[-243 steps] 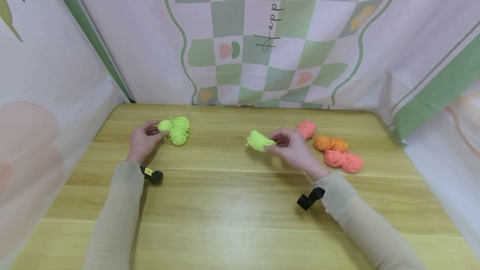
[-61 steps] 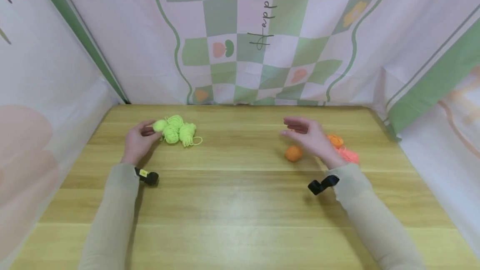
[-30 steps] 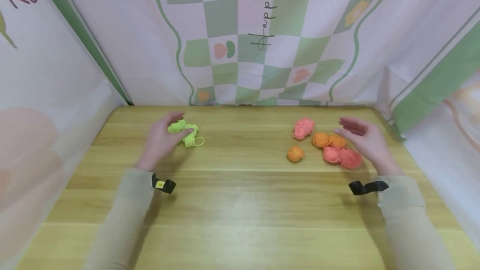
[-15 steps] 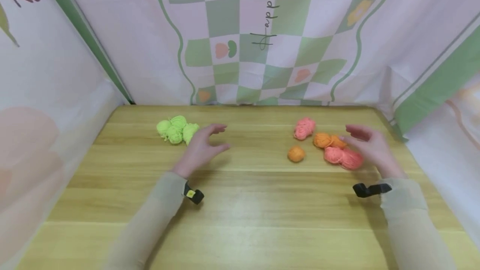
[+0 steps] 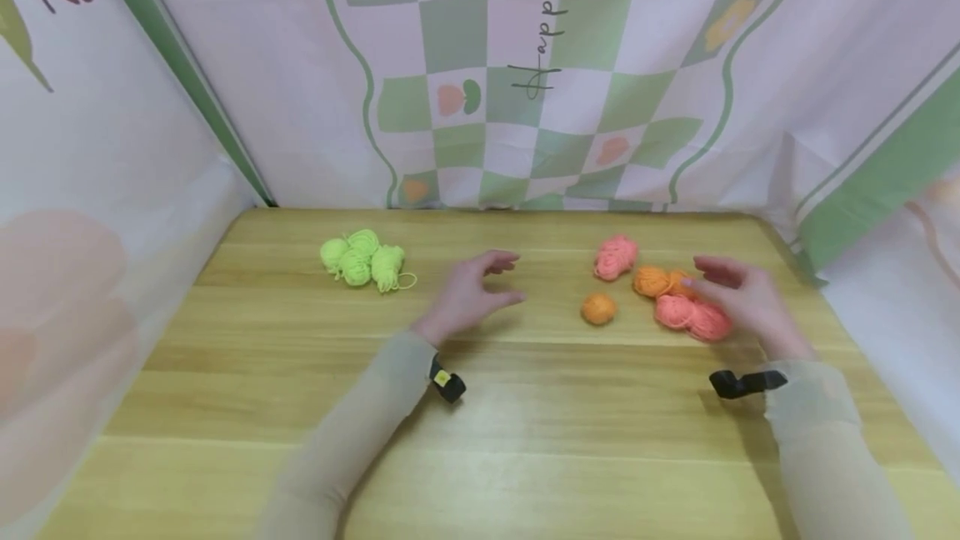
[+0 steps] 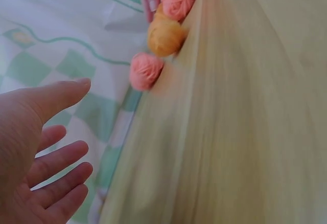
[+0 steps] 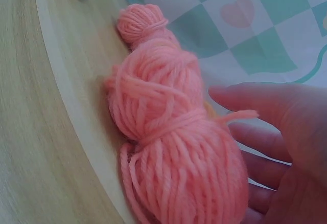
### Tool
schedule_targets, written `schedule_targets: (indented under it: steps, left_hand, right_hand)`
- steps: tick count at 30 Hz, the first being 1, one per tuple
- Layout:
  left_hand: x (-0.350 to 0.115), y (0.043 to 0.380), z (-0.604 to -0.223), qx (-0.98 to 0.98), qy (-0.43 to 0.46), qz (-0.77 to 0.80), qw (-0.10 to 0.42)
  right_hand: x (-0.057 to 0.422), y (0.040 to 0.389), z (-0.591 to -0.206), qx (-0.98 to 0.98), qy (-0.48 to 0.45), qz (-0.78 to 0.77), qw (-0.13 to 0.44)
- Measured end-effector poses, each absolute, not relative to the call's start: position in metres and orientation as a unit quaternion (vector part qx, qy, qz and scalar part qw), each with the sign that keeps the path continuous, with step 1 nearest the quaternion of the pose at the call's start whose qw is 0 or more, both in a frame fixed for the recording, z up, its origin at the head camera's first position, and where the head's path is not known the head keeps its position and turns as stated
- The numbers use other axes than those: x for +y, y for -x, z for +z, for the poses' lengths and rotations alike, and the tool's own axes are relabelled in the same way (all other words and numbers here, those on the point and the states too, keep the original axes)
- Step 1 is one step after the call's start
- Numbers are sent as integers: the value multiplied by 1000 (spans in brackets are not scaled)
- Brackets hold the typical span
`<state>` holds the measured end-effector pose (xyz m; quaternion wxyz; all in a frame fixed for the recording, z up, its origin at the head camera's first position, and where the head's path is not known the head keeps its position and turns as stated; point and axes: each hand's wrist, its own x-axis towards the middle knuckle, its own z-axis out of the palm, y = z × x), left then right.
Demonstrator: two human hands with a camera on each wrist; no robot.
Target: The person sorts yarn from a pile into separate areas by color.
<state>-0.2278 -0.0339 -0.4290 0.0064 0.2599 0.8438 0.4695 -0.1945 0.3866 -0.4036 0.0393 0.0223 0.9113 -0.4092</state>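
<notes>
My left hand [image 5: 472,294] hovers above the mid-table with fingers spread and nothing held, also seen in the left wrist view. To its right lies a single orange yarn ball [image 5: 598,308]. My right hand [image 5: 750,298] rests loosely open at the right pile, beside two orange yarn balls [image 5: 651,282] and two pink yarn balls [image 5: 708,321]. In the right wrist view its fingers stretch behind a pink yarn ball [image 7: 189,178]; whether they touch is unclear. Another pink yarn ball [image 5: 616,257] sits farther back. Several lime-green yarn balls [image 5: 356,261] lie clustered at the left.
A wooden table [image 5: 525,457] carries all the yarn. Behind it hangs a printed cloth [image 5: 510,98] in green and white checks, and more cloth closes off both sides. Small black cameras are strapped to both wrists.
One more green ball has joined the left cluster, brought from the right hand. My left hand has left that cluster and moved right; my right hand is back at the pile.
</notes>
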Motion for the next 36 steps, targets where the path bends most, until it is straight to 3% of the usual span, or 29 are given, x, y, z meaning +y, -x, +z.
schedule_targets:
  steps: [13, 25, 36]
  left_hand:
    - [17, 223, -441, 833, -273, 479, 48]
    - [52, 219, -448, 827, -297, 474, 58]
    - [71, 220, -449, 834, -322, 443, 60]
  right_hand:
    - [389, 198, -408, 913, -27, -404, 45]
    - [384, 202, -406, 920, -16, -385, 72]
    - [383, 203, -409, 921, -4, -384, 62]
